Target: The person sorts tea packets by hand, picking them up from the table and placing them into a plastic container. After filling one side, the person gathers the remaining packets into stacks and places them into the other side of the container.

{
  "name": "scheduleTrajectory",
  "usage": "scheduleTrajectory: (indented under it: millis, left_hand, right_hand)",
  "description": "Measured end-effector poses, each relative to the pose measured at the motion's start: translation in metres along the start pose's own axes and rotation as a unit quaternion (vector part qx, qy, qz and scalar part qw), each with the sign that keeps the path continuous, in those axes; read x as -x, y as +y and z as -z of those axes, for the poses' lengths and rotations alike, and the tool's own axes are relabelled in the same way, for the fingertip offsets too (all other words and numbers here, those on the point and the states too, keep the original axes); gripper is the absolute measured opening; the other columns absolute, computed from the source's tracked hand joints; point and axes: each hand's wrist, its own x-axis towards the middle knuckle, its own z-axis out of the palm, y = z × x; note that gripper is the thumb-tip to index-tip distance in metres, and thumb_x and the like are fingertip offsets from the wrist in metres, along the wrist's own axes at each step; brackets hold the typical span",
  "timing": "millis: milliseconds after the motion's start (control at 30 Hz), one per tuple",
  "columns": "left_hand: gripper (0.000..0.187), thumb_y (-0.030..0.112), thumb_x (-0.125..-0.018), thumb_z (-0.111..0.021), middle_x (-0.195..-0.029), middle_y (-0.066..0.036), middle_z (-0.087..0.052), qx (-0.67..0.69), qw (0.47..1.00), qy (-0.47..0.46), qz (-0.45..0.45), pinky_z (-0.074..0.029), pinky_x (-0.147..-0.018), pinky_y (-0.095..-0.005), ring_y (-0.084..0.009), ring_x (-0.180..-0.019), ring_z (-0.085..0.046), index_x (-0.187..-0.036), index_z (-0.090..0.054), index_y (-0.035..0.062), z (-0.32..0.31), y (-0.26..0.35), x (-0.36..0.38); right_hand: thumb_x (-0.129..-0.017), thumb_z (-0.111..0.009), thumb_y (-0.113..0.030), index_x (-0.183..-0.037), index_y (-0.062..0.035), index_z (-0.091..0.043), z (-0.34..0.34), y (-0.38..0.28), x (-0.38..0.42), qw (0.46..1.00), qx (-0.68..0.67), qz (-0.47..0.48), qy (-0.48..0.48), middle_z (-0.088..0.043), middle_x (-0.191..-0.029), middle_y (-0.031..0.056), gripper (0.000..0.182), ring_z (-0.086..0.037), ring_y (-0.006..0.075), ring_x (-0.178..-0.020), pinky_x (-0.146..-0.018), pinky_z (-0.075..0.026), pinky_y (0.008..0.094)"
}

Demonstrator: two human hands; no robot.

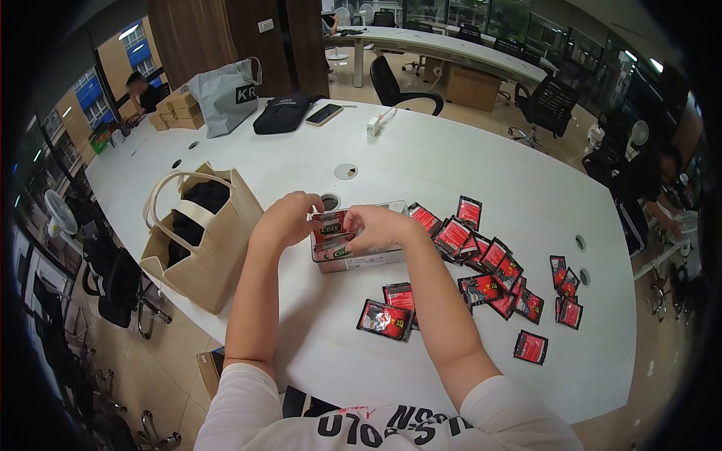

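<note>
A metal tin point(362, 261) stands on the white table in front of me, with red sachets point(331, 228) marked "Cozy" upright in its left part. At the tin's left end, my left hand point(292, 218) has its fingers curled over the edge of a sachet. My right hand point(377, 227) reaches into the tin from the right, thumb and fingers bent around the sachets' right side. Just right of the tin lies a loose spread of red-and-black sachets point(453, 237). Two overlapping sachets point(383, 319) are nearer to me.
A cream tote bag point(199, 282) with dark cloth inside stands at left. Farther back are a grey bag point(226, 98), a black pouch point(282, 114), a phone point(325, 114) and a white plug adapter point(374, 126). More sachets point(569, 312) lie at right. People sit in the background.
</note>
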Motion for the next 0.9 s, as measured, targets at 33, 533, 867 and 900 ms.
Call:
scheduleTrajectory:
  millis: [33, 533, 867, 900]
  left_hand:
    - [0.025, 0.011, -0.082, -0.080, -0.104, -0.015, -0.077, -0.001, 1.000, -0.017, 0.003, -0.057, -0.086, -0.0399, -0.0313, -0.094, -0.072, -0.107, -0.079, 0.0067, 0.001, 0.001, -0.001]
    - [0.037, 0.015, -0.077, -0.083, -0.112, -0.018, -0.075, -0.003, 0.999, -0.025, 0.022, -0.057, -0.088, -0.0405, -0.0312, -0.098, -0.072, -0.111, -0.076, 0.0015, -0.003, 0.000, 0.000]
    - [0.134, 0.053, -0.062, -0.095, -0.165, -0.023, -0.036, -0.139, 0.989, -0.048, 0.004, -0.032, -0.126, -0.0473, -0.0392, -0.154, -0.034, -0.164, -0.025, 0.0003, -0.027, 0.032, 0.032]
    - [0.133, 0.053, -0.063, -0.094, -0.166, -0.023, -0.035, -0.139, 0.990, -0.032, 0.003, -0.030, -0.126, -0.0493, -0.0391, -0.155, -0.032, -0.164, -0.025, 0.0011, -0.033, 0.030, 0.038]
  right_hand:
    - [-0.079, -0.087, -0.012, -0.119, -0.0014, -0.061, 0.000, 0.000, 0.001, 1.000, -0.021, -0.007, -0.006, -0.071, -0.114, 0.0117, 0.048, -0.071, 0.0192, -0.093, -0.080, -0.059, 0.0319]
    - [-0.080, -0.091, -0.017, -0.107, 0.0000, -0.057, -0.011, 0.003, -0.005, 0.999, -0.048, -0.006, -0.024, -0.069, -0.102, 0.0100, 0.046, -0.072, 0.0160, -0.090, -0.075, -0.062, 0.0280]
    - [-0.088, -0.083, -0.026, -0.103, -0.0016, -0.062, 0.001, 0.015, -0.005, 0.997, 0.042, -0.047, -0.035, -0.071, -0.091, 0.0070, 0.035, -0.069, 0.0129, -0.085, -0.071, -0.057, 0.0286]
    - [-0.089, -0.082, -0.028, -0.101, -0.0022, -0.064, -0.002, 0.009, -0.005, 0.995, 0.084, -0.030, -0.039, -0.072, -0.089, 0.0059, 0.034, -0.068, 0.0124, -0.083, -0.070, -0.055, 0.0291]
